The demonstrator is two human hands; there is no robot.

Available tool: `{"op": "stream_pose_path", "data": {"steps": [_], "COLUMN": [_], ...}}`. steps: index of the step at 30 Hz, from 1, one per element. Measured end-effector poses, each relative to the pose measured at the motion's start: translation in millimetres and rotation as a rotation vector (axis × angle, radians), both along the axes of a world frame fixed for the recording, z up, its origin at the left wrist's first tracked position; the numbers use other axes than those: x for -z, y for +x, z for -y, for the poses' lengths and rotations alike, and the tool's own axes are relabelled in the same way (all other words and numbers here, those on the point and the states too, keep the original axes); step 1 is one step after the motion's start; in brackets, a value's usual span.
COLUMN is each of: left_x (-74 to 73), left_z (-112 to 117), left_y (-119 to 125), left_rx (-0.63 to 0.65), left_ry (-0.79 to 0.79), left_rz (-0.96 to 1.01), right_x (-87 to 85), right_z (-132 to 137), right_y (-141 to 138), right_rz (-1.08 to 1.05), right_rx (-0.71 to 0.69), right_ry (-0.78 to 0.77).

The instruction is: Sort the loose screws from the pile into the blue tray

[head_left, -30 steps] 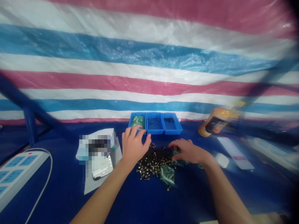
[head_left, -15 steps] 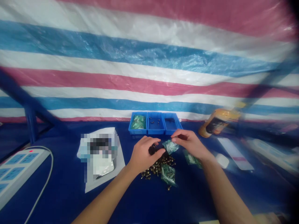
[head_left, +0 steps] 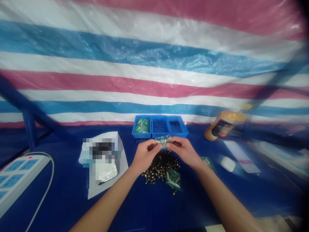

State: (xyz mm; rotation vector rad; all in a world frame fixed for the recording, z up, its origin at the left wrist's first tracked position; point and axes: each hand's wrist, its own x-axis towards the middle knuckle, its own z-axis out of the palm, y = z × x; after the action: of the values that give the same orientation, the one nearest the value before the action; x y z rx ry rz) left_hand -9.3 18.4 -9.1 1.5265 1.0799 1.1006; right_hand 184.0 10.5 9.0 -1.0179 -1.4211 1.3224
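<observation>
Over a pile of small screws point(head_left: 160, 167): clear packet point(head_left: 164, 140) in a two-handed pinch.
Left to right: white power strip point(head_left: 24, 180); left hand point(head_left: 144, 155), thumb and fingers closed on the packet's left edge; packet itself above the pile's far side, nearer than the blue trays point(head_left: 160, 135); green-tinted packet point(head_left: 173, 180) at the pile's near right edge; right hand point(head_left: 183, 152), likewise closed, pinching the packet's right edge; amber bottle point(head_left: 223, 125) well apart.

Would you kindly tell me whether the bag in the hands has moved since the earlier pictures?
Yes: the held bag has moved left and closer to the trays, now in front of the middle one.
</observation>
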Motion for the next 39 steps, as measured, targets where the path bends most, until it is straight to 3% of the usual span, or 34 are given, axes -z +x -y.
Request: {"op": "stream_pose_path", "data": {"steps": [11, 22, 27, 32, 39], "left_x": [0.5, -4.5, -4.1, -2.2, -7.2], "left_z": [-1, 4, 4, 2, 6], "left_y": [0, 5, 4, 2, 5], "left_rx": [0.031, -0.036, -0.05, 0.016, -0.02], "left_ry": [0.013, -0.014, 0.014, -0.001, 0.036], "left_rz": [0.018, 0.099, 0.095, 0.054, 0.011], "right_x": [8.7, 7.1, 9.7, 13.9, 9.8], "right_z": [-1, 3, 3, 2, 4], "right_y": [-8, -16, -18, -16, -16], "right_rz": [0.023, -0.099, -0.048, 0.005, 0.017], "right_rx": [0.03, 0.027, 0.056, 0.065, 0.078], "right_ry": [-0.018, -0.053, -0.059, -0.005, -0.011]}}
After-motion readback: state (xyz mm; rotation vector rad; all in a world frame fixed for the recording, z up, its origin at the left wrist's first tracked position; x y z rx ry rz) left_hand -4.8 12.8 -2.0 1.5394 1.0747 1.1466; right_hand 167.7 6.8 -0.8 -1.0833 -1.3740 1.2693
